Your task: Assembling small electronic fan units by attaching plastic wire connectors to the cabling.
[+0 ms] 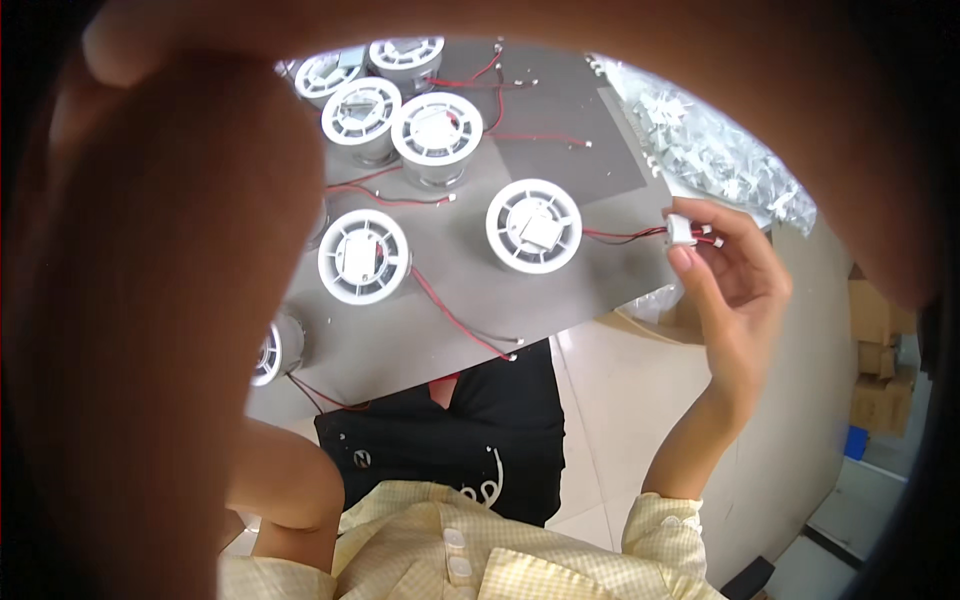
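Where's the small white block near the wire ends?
In the head view, the small white block is right of centre, pinched in the right hand, right of the nearest round white unit.

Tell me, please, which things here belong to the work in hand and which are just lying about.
Apparently in use:
white piece, held by right hand
wires
round unit
possibly the bag

Apparently lying about:
cartons
blue object
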